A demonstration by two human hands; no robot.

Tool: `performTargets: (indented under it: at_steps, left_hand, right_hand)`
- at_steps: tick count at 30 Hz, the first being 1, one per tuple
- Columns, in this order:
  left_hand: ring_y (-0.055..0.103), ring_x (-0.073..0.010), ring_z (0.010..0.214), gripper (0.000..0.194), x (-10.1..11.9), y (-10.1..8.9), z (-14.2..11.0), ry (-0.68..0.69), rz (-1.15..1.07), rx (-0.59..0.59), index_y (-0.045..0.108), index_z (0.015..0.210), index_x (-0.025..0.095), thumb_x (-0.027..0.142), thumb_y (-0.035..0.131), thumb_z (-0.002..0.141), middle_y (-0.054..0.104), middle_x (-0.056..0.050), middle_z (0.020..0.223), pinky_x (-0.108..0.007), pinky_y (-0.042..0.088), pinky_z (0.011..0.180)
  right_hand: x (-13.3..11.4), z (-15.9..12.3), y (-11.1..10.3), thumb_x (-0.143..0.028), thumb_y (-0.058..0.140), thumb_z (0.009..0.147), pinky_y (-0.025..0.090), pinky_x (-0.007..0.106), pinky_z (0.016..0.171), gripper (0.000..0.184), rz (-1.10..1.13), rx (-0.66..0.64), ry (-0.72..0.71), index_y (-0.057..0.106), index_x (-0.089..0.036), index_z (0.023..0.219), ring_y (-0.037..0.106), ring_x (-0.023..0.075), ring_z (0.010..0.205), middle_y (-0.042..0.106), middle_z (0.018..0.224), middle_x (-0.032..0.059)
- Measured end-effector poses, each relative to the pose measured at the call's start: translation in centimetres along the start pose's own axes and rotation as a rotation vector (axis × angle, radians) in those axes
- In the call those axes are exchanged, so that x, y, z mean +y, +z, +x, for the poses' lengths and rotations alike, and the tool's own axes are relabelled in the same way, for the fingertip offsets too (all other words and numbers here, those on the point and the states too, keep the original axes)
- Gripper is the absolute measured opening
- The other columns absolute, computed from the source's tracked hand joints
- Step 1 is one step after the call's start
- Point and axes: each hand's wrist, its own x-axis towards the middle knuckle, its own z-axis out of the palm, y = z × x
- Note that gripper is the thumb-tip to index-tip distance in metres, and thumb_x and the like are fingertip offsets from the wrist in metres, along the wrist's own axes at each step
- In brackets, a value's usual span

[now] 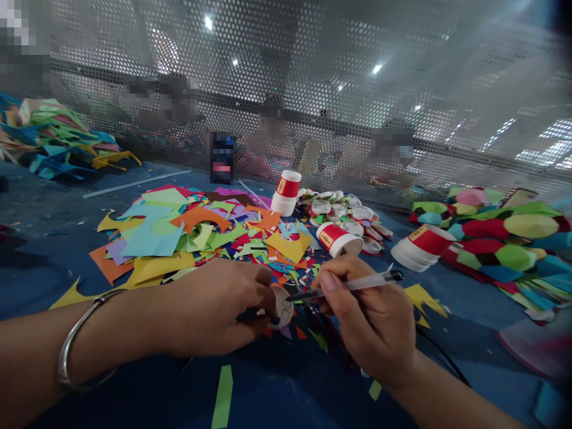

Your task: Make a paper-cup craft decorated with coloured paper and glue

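Note:
My left hand, with a silver bangle at the wrist, pinches a small round whitish disc that looks like a paper cup's base. Dark thin lines are drawn on its face. A pen with a translucent barrel is gripped in my right hand. Its dark tip points left, at the disc's right side; whether it touches the surface I cannot tell. Just beyond my hands, a red-and-white paper cup lies on its side.
Colored paper scraps are heaped ahead. A stack of cups stands behind them, beside piled round discs. Another cup stack is tilted at right, near multicolored paper pieces. A perforated metal screen rises behind the blue table.

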Motion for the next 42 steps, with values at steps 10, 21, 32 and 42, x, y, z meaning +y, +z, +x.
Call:
performTargets:
  at_steps: [10,21,32,42]
  left_hand:
    - [0.064,-0.0147,0.084,0.026,0.6,-0.4,0.1,0.022,0.0,-0.054,0.068,0.103,0.032,0.018,0.061,0.082,0.063,0.002,0.099,-0.025,0.05,0.074]
    - [0.06,-0.0169,0.094,0.014,-0.5,0.4,0.0,0.036,-0.018,0.03,0.064,0.095,0.025,0.02,0.064,0.082,0.06,0.0,0.107,-0.029,0.049,0.082]
    - [0.055,-0.0185,0.093,0.015,-0.7,0.5,0.1,0.001,-0.049,0.108,0.06,0.094,0.022,0.026,0.07,0.082,0.059,-0.001,0.097,-0.031,0.043,0.079]
    - [0.055,-0.0193,0.099,0.012,-0.5,0.8,-0.2,-0.02,0.0,0.113,0.066,0.097,0.027,0.033,0.068,0.087,0.06,0.0,0.103,-0.034,0.042,0.084]
  right_hand:
    - [0.0,0.2,0.0,-0.021,0.049,0.099,0.041,0.027,0.054,0.016,0.003,-0.019,0.007,0.059,-0.022,0.087,0.054,0.0092,0.054,0.06,0.071,-0.0033]
    - [0.1,0.1,0.0,-0.02,0.049,0.099,0.041,0.027,0.053,0.017,0.001,-0.014,-0.012,0.059,-0.022,0.086,0.054,0.0097,0.053,0.061,0.071,-0.003]
    - [-0.2,0.4,0.0,-0.016,0.05,0.096,0.042,0.026,0.052,0.015,0.001,-0.033,-0.049,0.06,-0.021,0.085,0.055,0.0095,0.052,0.062,0.071,-0.0022]
    - [-0.4,0.3,-0.2,-0.015,0.049,0.095,0.043,0.026,0.053,0.016,0.02,-0.051,-0.056,0.059,-0.022,0.085,0.054,0.0096,0.052,0.061,0.07,-0.0024]
